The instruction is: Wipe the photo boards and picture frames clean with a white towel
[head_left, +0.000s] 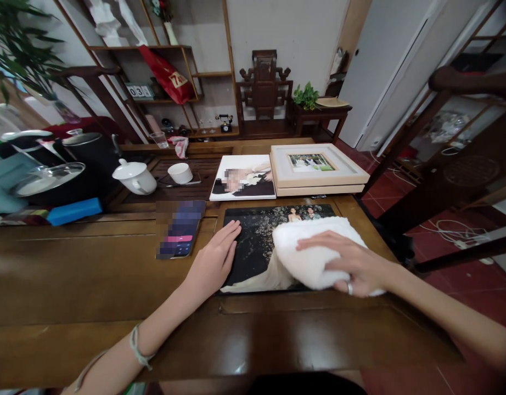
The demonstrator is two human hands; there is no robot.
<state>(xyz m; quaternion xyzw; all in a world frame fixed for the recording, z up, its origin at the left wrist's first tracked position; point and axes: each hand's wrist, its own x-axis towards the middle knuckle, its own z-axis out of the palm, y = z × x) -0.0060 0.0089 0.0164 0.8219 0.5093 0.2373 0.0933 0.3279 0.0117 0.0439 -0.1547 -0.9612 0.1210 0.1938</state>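
A large dark wedding photo print (pixel 253 247) lies flat on the wooden table, a pale gown trailing across its lower part. On its left edge rests my left hand (pixel 214 258), fingers stretched out and holding nothing. My right hand (pixel 354 260) grips a folded white towel (pixel 308 252), which is pressed on the right part of the print and hides much of it. Behind the print are a smaller white-edged photo panel (pixel 242 178) and a stack of pale wooden picture frames (pixel 319 170), the top one with a wedding picture inside.
A phone (pixel 181 230) lies left of the print. Farther left are a blue block (pixel 74 211), a white lidded teapot (pixel 134 176), a white cup (pixel 180 173) and a dark pot (pixel 51 184). Past the table stand a shelf unit and a carved chair (pixel 264 82).
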